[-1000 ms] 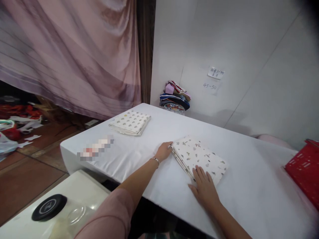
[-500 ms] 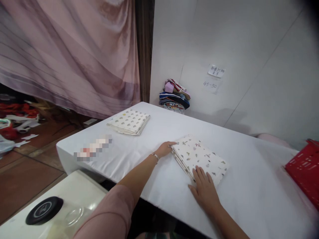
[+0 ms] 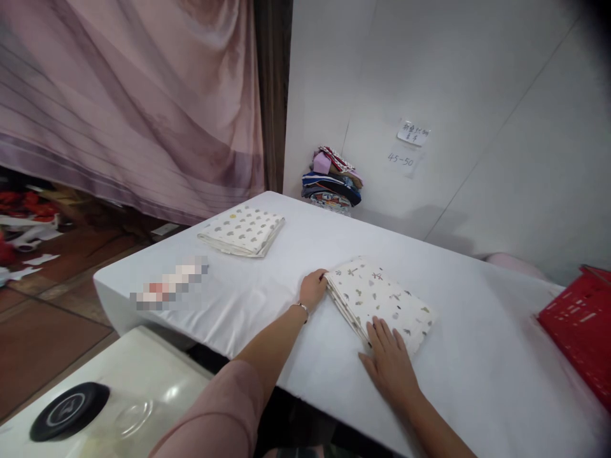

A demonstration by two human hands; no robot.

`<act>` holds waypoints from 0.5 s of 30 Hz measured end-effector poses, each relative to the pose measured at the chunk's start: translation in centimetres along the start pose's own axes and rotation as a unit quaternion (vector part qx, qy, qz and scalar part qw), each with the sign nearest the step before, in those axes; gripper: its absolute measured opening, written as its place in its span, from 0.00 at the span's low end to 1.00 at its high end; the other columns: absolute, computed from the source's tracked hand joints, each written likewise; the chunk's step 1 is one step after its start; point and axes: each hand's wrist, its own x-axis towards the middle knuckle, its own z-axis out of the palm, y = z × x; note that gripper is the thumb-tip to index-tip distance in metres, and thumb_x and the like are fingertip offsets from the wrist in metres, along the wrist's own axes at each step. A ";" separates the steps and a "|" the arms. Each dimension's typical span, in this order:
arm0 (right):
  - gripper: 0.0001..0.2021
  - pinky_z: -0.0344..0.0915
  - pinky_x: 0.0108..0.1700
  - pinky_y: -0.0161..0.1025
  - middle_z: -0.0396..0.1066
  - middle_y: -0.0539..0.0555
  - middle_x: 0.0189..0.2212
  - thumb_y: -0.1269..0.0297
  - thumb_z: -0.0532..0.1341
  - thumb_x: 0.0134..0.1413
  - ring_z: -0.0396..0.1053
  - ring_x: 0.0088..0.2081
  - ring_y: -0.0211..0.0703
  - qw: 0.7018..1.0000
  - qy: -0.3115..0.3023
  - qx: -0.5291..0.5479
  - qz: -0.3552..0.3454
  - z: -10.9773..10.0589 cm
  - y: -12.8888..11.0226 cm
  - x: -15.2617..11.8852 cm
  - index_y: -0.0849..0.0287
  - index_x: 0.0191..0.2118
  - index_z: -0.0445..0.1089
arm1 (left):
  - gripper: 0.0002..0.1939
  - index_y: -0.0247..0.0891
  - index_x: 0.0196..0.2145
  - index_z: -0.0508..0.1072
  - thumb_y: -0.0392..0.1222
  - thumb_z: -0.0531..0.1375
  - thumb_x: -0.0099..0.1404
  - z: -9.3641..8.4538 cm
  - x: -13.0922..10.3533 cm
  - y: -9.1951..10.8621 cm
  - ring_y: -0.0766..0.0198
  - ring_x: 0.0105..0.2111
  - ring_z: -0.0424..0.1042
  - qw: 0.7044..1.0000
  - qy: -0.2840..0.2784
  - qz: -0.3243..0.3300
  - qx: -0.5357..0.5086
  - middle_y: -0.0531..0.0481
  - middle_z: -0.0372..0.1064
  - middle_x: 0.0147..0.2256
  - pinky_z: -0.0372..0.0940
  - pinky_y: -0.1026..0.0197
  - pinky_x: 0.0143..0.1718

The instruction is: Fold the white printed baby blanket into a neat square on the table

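A folded white cloth [image 3: 382,296] printed with small grey and olive motifs lies on the white-covered table [image 3: 482,324]. Its layers show along the left edge. My left hand [image 3: 312,287], with a bracelet at the wrist, has its fingers closed on the cloth's left corner; the thumb is partly hidden. Flat on the near edge of the same cloth rests my right hand [image 3: 389,356], fingers stretched out and slightly apart. Farther back to the left lies another folded cloth [image 3: 243,232], cream with grey cloud-like shapes, touched by neither hand.
A red plastic basket [image 3: 577,331] stands at the right. Against the wall is a stack of folded fabrics [image 3: 331,181]. A pixelated item [image 3: 169,284] lies near the table's left edge. At lower left is a cream surface [image 3: 157,362] with a black round object [image 3: 70,411].
My left hand has curled more at the cloth's corner, its wrist a little lower. My right hand stays on the near edge. The view has shifted slightly.
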 end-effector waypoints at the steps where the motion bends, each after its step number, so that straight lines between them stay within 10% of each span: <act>1: 0.29 0.44 0.60 0.53 0.49 0.61 0.62 0.51 0.47 0.60 0.44 0.63 0.53 1.000 -0.002 0.000 0.000 0.0 0.0 0.0 0.65 0.62 0.51 | 0.15 0.43 0.41 0.73 0.37 0.50 0.60 0.3 0.0 0.0 0.63 0.37 0.69 1.000 0.008 -0.021 0.000 0.52 0.73 0.37 0.61 0.62 0.41; 15: 0.27 0.45 0.59 0.54 0.47 0.60 0.63 0.53 0.47 0.60 0.44 0.63 0.53 1.000 -0.007 0.013 -0.005 -0.3 0.0 0.1 0.58 0.62 0.52 | 0.09 0.38 0.33 0.72 0.32 0.54 0.55 -0.6 1.2 -1.0 0.65 0.33 0.69 0.999 -0.028 -0.030 0.005 0.52 0.72 0.31 0.63 0.64 0.37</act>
